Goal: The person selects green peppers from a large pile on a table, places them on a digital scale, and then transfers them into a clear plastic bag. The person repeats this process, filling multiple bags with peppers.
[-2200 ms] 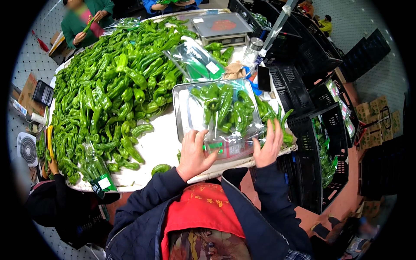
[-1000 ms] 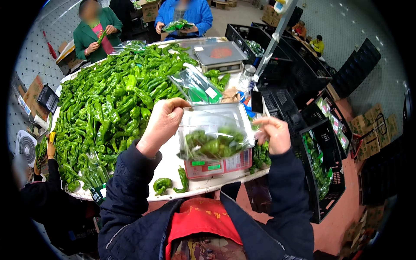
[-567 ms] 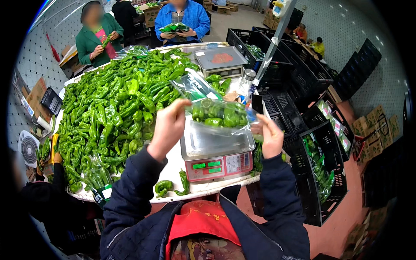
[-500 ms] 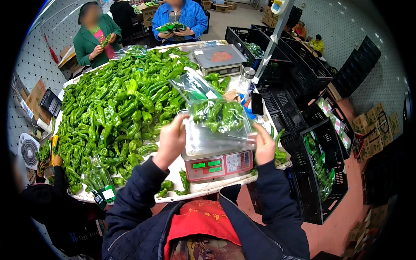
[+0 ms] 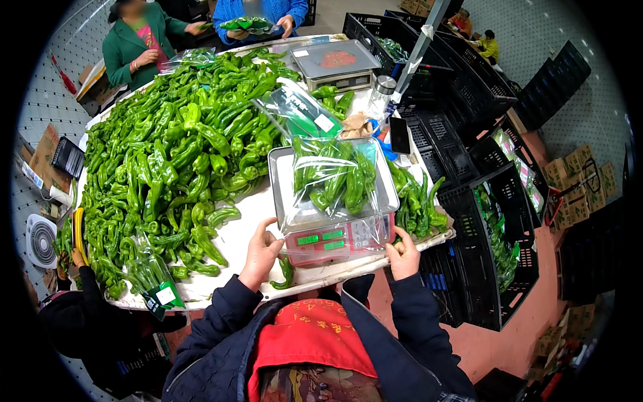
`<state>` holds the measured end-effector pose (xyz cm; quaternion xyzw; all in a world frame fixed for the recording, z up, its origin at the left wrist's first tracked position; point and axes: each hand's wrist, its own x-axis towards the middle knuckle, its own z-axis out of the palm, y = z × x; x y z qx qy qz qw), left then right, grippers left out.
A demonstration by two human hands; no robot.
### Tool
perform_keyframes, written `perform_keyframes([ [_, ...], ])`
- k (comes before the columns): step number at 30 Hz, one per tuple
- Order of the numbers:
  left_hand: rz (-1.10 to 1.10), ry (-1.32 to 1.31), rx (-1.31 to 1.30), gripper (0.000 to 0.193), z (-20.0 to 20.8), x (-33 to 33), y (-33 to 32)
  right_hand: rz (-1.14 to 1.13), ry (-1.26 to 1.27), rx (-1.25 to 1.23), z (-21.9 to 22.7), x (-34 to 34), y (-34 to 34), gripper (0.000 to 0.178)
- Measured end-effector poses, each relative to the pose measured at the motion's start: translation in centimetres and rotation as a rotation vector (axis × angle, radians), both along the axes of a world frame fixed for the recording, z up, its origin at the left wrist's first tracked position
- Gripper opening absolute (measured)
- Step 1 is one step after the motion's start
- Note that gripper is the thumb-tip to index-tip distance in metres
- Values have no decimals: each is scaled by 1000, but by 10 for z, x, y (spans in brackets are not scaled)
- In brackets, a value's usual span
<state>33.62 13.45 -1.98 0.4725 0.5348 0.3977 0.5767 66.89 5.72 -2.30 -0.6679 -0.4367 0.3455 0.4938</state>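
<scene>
Plastic bag (image 5: 331,198) w/ peppers (image 5: 360,179), on scale (image 5: 280,174)

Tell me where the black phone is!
In the head view, the black smartphone lies near the right edge of the white table, between the lidded jar and the green peppers beside the red-fronted scale.

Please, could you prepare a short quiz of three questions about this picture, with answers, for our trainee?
1. True or false: the clear bag contains green peppers and lies on the tray of the red-fronted scale.
2. Where are the person's hands? A) both at the bag's near edge; B) both inside the loose pile; C) one on the phone.
3. What colour are the scale's lit displays?

Key: 1. True. 2. A: left hand and right hand hold that edge. 3. Green.
</scene>
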Motion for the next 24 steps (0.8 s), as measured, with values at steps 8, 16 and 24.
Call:
perform_keyframes([
  [8, -165, 83, -172, 17, -6, -13, -11, 141, -221, 174, 62, -76, 6, 17],
  [16, -146, 61, -182, 16, 0, -18, -23, 582, -267, 238, 21, -168, 50, 9],
  [24, -151, -31, -254, 20, 3, -24, -26, 602, -235, 133, 5, -183, 57, 12],
])
